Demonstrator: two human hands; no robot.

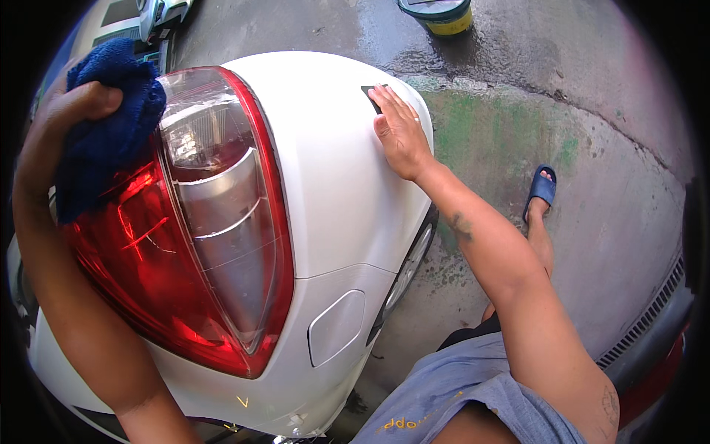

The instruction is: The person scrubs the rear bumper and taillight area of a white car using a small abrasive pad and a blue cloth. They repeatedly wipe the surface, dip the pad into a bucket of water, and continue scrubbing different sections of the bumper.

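Note:
In my left hand (72,111) is a bunched blue microfiber cloth (111,133), its lower end hanging against the red part of a car's tail light (150,266). The lamp's clear section (222,194) lies to the right of the red lens, with a bright red outer rim. My right hand (399,130) is laid flat on the white bumper corner (327,166), fingers stretched out. Its fingertips partly cover a small dark patch (373,95) on the bumper. Nothing shows in the grip of that hand.
A fuel door (337,328) and a wheel (410,263) are on the car's near side. A bucket with a yellow band (449,25) stands on wet concrete (388,50). My foot wears a blue slide sandal (542,188). A slotted drain-like strip (643,313) runs at the right.

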